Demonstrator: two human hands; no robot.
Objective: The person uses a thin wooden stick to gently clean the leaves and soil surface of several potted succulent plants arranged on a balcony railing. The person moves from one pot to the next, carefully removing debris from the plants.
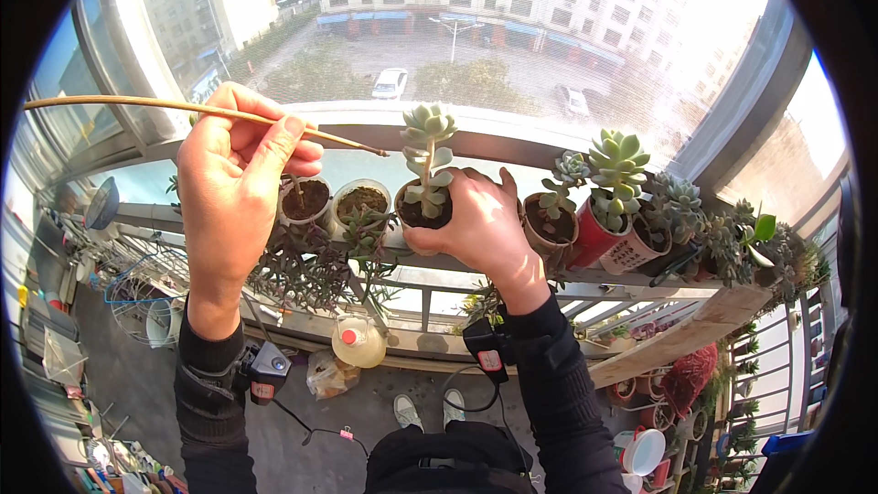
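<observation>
My left hand (242, 169) pinches a thin brown stick (137, 102) between thumb and fingers. Its pointed end reaches right, stopping just short of a tall succulent (428, 160) with pale green rosettes on a bare stem. That plant grows in a small round pot (423, 209) of dark soil on the window ledge. My right hand (476, 220) is wrapped round the pot's right side, thumb across the front near the rim; some fingers are hidden behind it. Left of this pot stand a pot of soil (305, 201) and another soil-filled pot (359, 201).
Right of my hand, potted succulents line the ledge, among them one in a red pot (599, 220). Trailing plants (306, 265) hang below the ledge over a metal railing. A yellowish jug (359, 340) with a red cap stands on the floor, beside a plastic bag (331, 375).
</observation>
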